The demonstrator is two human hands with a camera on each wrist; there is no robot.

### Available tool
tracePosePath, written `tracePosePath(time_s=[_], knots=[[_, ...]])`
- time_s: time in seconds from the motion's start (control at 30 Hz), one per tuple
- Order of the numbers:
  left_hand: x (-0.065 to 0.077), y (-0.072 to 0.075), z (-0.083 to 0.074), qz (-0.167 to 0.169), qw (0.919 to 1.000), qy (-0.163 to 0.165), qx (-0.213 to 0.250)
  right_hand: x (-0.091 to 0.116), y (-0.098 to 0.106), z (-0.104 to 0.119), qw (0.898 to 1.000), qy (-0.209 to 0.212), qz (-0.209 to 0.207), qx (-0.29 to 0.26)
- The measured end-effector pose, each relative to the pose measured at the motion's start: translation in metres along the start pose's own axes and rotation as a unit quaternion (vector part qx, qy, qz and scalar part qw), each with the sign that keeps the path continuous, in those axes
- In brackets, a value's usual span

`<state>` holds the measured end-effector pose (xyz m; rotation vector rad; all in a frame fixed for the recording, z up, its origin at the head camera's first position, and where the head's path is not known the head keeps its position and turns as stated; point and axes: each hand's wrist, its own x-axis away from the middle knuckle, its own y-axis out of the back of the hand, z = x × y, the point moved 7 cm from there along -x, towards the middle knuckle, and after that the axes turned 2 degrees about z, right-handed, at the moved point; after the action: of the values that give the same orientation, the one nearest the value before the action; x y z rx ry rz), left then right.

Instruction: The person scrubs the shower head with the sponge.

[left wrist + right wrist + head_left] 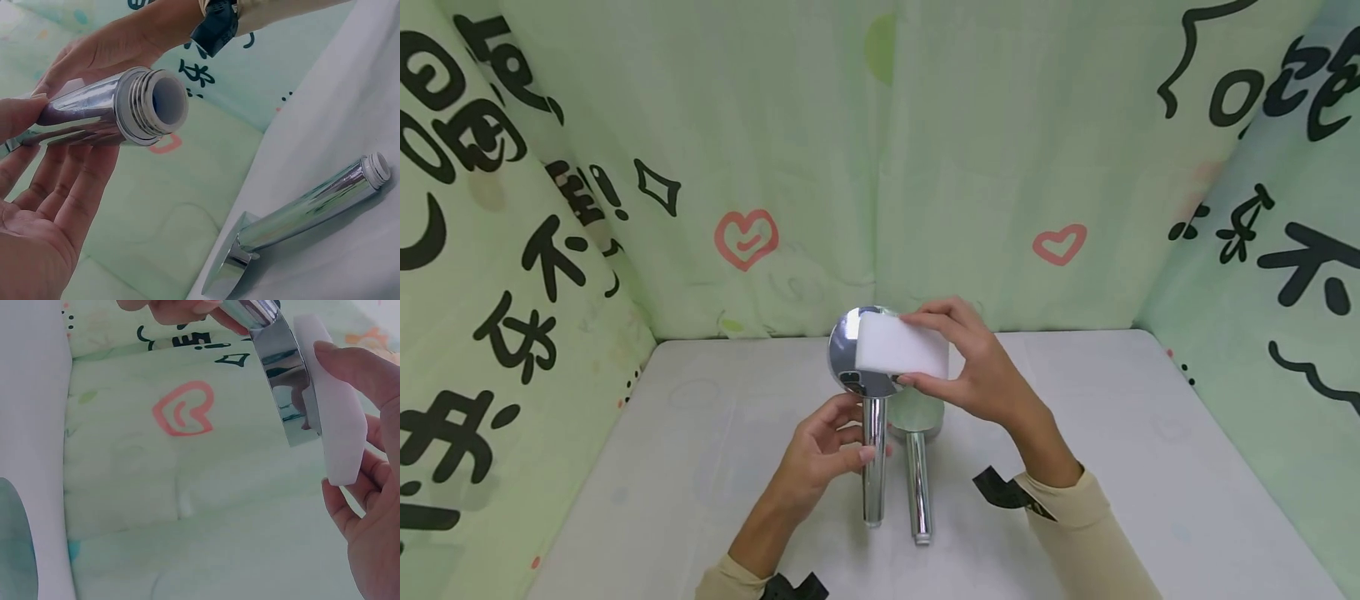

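L hand [822,448] grips shower head [872,387] w/ hollow handle [873,479], insides unclear, as R hand [979,368] pinches white sponge [898,343] against part-hidden disc [843,350], 2nd shower head [917,454] on bench [737,450].

Left hand [820,450] lower, right hand [976,362] higher, both hands in a pinch

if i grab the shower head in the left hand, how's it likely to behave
The shower head will probably feel slippery, given its shiny, smooth handle. It may tip head-first, since the head is far wider. Its open end looks hollow, so it could be fairly light.
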<state>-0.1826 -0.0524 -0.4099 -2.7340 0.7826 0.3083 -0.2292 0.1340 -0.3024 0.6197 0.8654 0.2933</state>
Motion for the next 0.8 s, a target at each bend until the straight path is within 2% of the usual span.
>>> tracePosePath(time_s=[0.3,0.43,0.57,0.8], knots=[[0.001,-0.008,0.002,0.046,0.9986,-0.028,0.002,-0.005,0.009,-0.015,0.999,-0.033,-0.028,-0.021],[0.001,-0.010,0.004,0.051,0.9984,-0.022,0.000,-0.006,0.011,-0.020,0.998,-0.045,-0.038,-0.031],[0.000,-0.008,0.003,0.046,0.9987,-0.020,-0.004,-0.004,0.009,-0.019,0.997,-0.054,-0.034,-0.046],[-0.003,0.000,0.002,0.009,0.9998,-0.010,-0.017,0.002,0.001,-0.012,0.998,-0.043,-0.024,-0.040]])
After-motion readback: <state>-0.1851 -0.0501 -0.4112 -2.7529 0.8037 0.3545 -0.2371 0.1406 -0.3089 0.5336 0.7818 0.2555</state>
